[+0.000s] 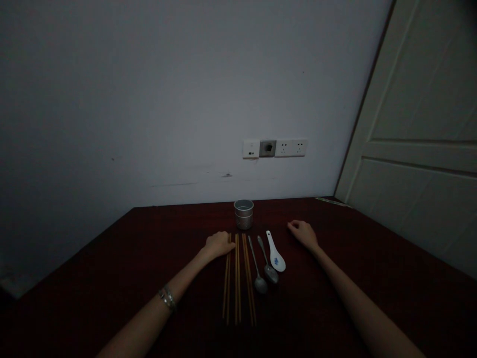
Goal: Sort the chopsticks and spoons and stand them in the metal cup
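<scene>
Three pairs of wooden chopsticks lie lengthwise side by side on the dark red table. My left hand [218, 244] is closed at the far end of the leftmost pair of chopsticks [226, 288], its thumb across them. To their right lie the middle pair [237, 283] and the right-hand pair [249, 283]. Beside these are a long-handled metal spoon [260, 284], a second metal spoon [271, 274] and a white soup spoon [277, 260] with a blue mark. My right hand [303, 232] rests on the tabletop right of the spoons, fingers curled in, nothing visible in it.
A silver metal cup [243, 215] stands upright behind the chopsticks, near the wall [179, 124]. Sockets and a switch [275, 148] sit low on that wall. At the right, a pale panelled door [421, 149] borders the table [179, 318].
</scene>
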Available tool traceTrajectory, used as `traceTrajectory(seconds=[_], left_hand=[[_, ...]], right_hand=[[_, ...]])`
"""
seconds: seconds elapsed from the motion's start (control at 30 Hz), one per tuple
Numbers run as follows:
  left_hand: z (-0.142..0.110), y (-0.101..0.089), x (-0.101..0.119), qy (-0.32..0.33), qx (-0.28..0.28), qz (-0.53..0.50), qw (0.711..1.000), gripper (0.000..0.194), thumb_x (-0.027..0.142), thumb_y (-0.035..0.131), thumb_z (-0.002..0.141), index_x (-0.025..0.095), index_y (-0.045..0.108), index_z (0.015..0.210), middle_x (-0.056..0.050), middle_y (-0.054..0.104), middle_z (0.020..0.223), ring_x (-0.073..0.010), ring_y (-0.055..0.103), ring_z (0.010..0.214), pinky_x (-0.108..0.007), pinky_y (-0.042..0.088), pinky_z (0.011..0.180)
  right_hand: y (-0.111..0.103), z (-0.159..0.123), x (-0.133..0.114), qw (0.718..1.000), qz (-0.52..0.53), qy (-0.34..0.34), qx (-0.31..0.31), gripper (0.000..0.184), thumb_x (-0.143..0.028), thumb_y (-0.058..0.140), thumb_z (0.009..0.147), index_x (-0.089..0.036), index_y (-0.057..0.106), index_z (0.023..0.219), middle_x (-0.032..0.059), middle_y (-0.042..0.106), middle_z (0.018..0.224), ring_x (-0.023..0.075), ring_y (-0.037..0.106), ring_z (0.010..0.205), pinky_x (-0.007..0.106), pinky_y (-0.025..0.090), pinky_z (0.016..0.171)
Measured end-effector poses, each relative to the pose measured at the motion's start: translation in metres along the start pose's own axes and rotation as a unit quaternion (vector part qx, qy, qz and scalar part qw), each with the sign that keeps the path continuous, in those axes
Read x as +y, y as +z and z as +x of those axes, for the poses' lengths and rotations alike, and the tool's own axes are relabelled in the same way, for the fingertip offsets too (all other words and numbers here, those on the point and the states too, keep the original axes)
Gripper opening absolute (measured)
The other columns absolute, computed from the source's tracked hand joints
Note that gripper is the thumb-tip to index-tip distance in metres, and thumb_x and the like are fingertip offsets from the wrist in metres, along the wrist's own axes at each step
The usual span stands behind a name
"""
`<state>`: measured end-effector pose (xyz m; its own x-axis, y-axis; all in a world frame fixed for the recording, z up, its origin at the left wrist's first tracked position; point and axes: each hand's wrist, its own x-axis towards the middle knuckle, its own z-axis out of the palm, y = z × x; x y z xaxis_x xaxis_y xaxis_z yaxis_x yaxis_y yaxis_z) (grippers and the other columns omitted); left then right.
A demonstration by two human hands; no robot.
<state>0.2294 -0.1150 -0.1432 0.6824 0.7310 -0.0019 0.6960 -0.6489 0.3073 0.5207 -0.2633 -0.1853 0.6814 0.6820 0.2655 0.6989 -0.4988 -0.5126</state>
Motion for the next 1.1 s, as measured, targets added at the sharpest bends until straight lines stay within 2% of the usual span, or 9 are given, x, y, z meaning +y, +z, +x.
traceTrajectory(seconds=[0.27, 0.37, 0.47, 0.57, 0.63, 0.77, 0.87, 0.97, 1.1], left_hand=[[0.005, 0.004, 0.001, 0.007, 0.008, 0.013, 1.000, 0.024, 0.035, 0.052, 0.067, 0.014, 0.064, 0.070, -0.014, 0.066, 0.078, -0.0235, 0.063, 0.071, -0.025, 0.041, 0.054], [0.007, -0.007, 0.002, 0.021, 0.035, -0.006, 0.999, 0.025, 0.034, 0.051, 0.067, 0.013, 0.063, 0.064, -0.011, 0.064, 0.067, -0.0199, 0.060, 0.061, -0.023, 0.036, 0.049], [0.005, -0.031, 0.005, 0.047, 0.088, -0.036, 0.994, 0.025, 0.030, 0.049, 0.069, 0.013, 0.060, 0.055, -0.007, 0.059, 0.056, -0.0143, 0.054, 0.052, -0.022, 0.031, 0.049], [-0.003, -0.059, 0.013, 0.077, 0.159, -0.082, 0.981, 0.025, 0.029, 0.049, 0.069, 0.013, 0.057, 0.052, -0.002, 0.053, 0.050, -0.0110, 0.048, 0.049, -0.022, 0.028, 0.049], [-0.009, -0.076, 0.023, 0.091, 0.200, -0.113, 0.969, 0.024, 0.030, 0.050, 0.069, 0.013, 0.056, 0.052, 0.000, 0.051, 0.050, -0.0102, 0.046, 0.049, -0.021, 0.026, 0.049], [-0.020, -0.100, 0.048, 0.119, 0.248, -0.141, 0.951, 0.025, 0.032, 0.050, 0.071, 0.014, 0.054, 0.054, 0.002, 0.047, 0.049, -0.0091, 0.042, 0.048, -0.022, 0.025, 0.048], [-0.028, -0.110, 0.064, 0.130, 0.280, -0.144, 0.940, 0.025, 0.031, 0.050, 0.072, 0.014, 0.053, 0.054, 0.001, 0.047, 0.050, -0.0087, 0.040, 0.049, -0.022, 0.026, 0.049], [-0.035, -0.114, 0.074, 0.135, 0.302, -0.151, 0.932, 0.024, 0.032, 0.050, 0.072, 0.015, 0.051, 0.055, 0.002, 0.047, 0.050, -0.0085, 0.039, 0.049, -0.022, 0.026, 0.050], [-0.042, -0.110, 0.077, 0.131, 0.300, -0.163, 0.931, 0.024, 0.033, 0.051, 0.071, 0.016, 0.050, 0.054, 0.002, 0.047, 0.050, -0.0085, 0.039, 0.049, -0.022, 0.027, 0.050]], right_hand=[[0.003, 0.004, 0.006, 0.999, 0.044, 0.007, -0.005, 0.036, -0.043, 0.042, 0.076, -0.019, 0.068, 0.079, 0.0062, 0.067, 0.073, 0.0182, 0.061, 0.068, 0.024, 0.038, 0.058], [0.001, 0.007, 0.007, 0.995, 0.100, 0.004, -0.014, 0.038, -0.045, 0.041, 0.075, -0.016, 0.067, 0.072, 0.0047, 0.065, 0.062, 0.0164, 0.059, 0.060, 0.023, 0.038, 0.054], [-0.010, 0.011, -0.004, 0.985, 0.171, 0.007, -0.018, 0.039, -0.046, 0.043, 0.074, -0.014, 0.065, 0.069, 0.0038, 0.060, 0.053, 0.0143, 0.055, 0.050, 0.023, 0.037, 0.048], [-0.029, 0.010, -0.037, 0.965, 0.261, 0.002, -0.007, 0.036, -0.045, 0.048, 0.072, -0.013, 0.064, 0.070, 0.0045, 0.059, 0.052, 0.0126, 0.052, 0.046, 0.023, 0.038, 0.046], [-0.044, 0.003, -0.071, 0.937, 0.348, -0.011, -0.035, 0.032, -0.043, 0.053, 0.071, -0.013, 0.063, 0.073, 0.0066, 0.062, 0.058, 0.0127, 0.054, 0.049, 0.023, 0.040, 0.046], [-0.068, -0.031, -0.144, 0.850, 0.491, -0.035, -0.188, 0.031, -0.038, 0.063, 0.067, -0.013, 0.065, 0.085, 0.0112, 0.067, 0.083, 0.0160, 0.063, 0.069, 0.027, 0.049, 0.061], [-0.075, -0.063, -0.183, 0.796, 0.526, -0.060, -0.293, 0.038, -0.035, 0.069, 0.063, -0.014, 0.064, 0.094, 0.0104, 0.066, 0.093, 0.0174, 0.063, 0.080, 0.032, 0.049, 0.074], [-0.073, -0.084, -0.203, 0.778, 0.528, -0.108, -0.322, 0.039, -0.037, 0.071, 0.061, -0.013, 0.065, 0.091, 0.0080, 0.067, 0.088, 0.0177, 0.063, 0.081, 0.035, 0.047, 0.079], [-0.063, -0.093, -0.211, 0.797, 0.522, -0.133, -0.273, 0.038, -0.043, 0.071, 0.059, -0.012, 0.066, 0.079, 0.0057, 0.068, 0.073, 0.0178, 0.064, 0.071, 0.032, 0.048, 0.070]])
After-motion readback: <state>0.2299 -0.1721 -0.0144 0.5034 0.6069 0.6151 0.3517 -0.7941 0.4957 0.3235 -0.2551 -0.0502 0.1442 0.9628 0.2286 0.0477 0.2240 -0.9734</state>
